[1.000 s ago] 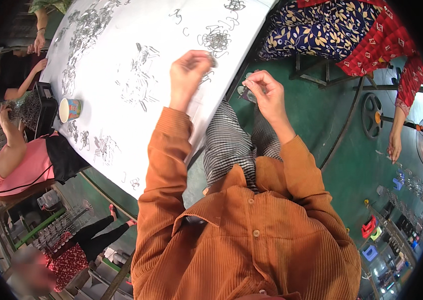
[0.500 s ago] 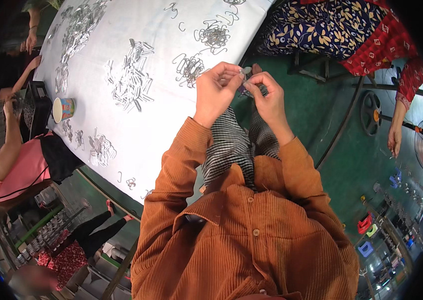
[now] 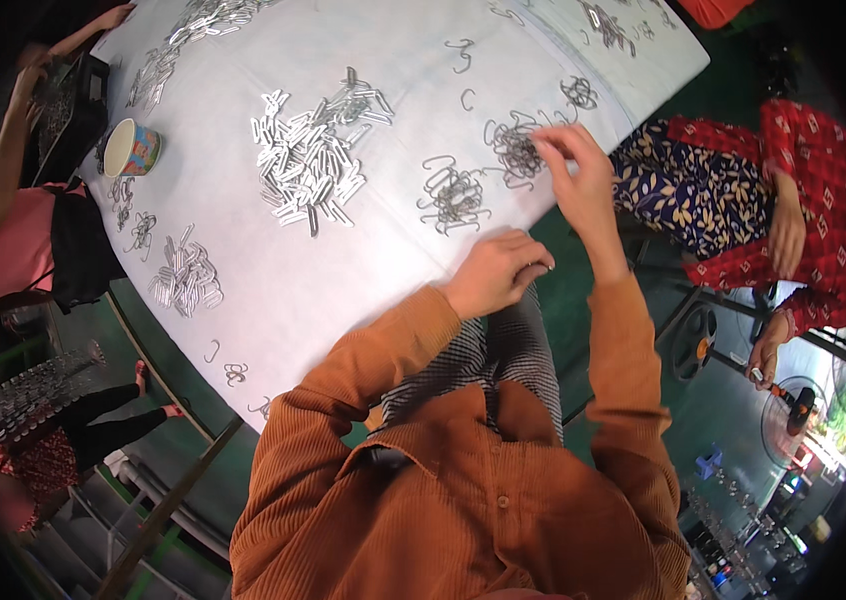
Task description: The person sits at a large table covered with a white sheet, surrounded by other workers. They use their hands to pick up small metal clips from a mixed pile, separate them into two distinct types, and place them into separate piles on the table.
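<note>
My left hand is closed at the table's near edge, its fingers curled in. Whatever it may hold is hidden, though a small pale bit shows by the fingertips. Reaching over the right edge, my right hand has thumb and fingers apart. Its fingertips are at a pile of dark bent wire hooks. Just left of that lies a second pile of wire hooks. Farther left is a larger heap of shiny, narrow metal loops. All rest on the white-covered table.
A paper cup stands at the left edge beside a black bin, where a person in pink works. More loops lie at lower left. Another person in red is close on the right. A fan stands behind.
My hands have parted from a small pale thing they held together. The left has dropped to the table edge; the right has moved out to the hook pile. The view has shifted.
</note>
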Motion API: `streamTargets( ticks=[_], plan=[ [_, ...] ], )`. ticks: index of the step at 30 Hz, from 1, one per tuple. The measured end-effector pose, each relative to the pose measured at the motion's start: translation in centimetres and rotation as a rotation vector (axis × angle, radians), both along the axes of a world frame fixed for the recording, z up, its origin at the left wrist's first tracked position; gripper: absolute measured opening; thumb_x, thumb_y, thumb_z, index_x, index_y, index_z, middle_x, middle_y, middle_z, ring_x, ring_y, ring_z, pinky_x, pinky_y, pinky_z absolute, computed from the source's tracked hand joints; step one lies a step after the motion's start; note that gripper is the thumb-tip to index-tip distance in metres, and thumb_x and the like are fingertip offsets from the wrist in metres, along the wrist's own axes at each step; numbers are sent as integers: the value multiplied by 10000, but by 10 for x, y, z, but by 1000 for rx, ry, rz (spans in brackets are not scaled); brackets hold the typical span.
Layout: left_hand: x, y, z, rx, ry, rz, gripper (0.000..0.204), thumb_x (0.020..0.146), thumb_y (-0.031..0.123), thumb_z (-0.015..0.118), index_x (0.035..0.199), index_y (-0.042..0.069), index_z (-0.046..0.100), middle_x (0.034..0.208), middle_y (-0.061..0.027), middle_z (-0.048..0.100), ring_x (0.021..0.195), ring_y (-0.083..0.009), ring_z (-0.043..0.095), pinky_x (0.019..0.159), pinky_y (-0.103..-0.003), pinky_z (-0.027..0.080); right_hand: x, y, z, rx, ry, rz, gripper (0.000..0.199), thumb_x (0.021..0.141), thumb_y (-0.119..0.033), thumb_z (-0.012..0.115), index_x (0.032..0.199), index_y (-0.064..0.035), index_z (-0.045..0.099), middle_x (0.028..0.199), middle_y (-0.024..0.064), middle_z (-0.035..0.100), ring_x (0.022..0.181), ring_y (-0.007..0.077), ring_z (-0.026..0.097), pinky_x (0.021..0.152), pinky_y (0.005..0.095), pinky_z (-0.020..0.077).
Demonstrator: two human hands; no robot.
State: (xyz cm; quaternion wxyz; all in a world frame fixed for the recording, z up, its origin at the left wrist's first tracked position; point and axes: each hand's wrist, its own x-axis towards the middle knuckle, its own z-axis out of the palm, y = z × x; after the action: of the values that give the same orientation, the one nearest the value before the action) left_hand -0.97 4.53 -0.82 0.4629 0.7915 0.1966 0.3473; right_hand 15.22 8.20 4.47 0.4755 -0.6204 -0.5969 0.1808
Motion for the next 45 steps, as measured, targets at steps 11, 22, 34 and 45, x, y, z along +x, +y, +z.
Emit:
streamTargets(
  ticks=[11, 22, 34, 45],
  plan=[
    [-4, -2, -6, -55, -46, -37, 165, 766, 7, 683, 910, 62, 625, 786, -76, 612, 783, -274, 596, 660, -371, 493, -12, 149, -28, -495, -592, 113, 117, 903, -118, 581, 999, -53, 598, 940, 111, 632, 914, 303, 606, 807, 398, 474],
    [-1, -2, -2, 15, -58, 39, 127, 782, 15, 673, 894, 54, 627, 803, -105, 638, 769, -306, 617, 680, -391, 501, -7, 42, -5, -344, -103, 55, 127, 905, -105, 595, 975, 1, 598, 795, 147, 650, 672, 224, 627, 619, 356, 475],
    [2, -6, 3, -213, 22, 110, 171, 835, -7, 664, 1005, 11, 677, 897, -107, 718, 824, -183, 714, 745, -275, 563, -28, -146, -40, -209, 854, -283, 76, 904, -71, 657, 933, -6, 684, 994, 12, 627, 819, 62, 563, 643, 205, 466],
    [4, -13, 8, -124, 82, 157, 149, 846, 23, 676, 995, 23, 685, 861, -97, 718, 781, -163, 706, 709, -266, 550, -35, -135, -42, -117, 544, -376, 89, 885, -53, 670, 877, 32, 647, 946, -4, 603, 757, 52, 559, 687, 195, 463]
  ],
)
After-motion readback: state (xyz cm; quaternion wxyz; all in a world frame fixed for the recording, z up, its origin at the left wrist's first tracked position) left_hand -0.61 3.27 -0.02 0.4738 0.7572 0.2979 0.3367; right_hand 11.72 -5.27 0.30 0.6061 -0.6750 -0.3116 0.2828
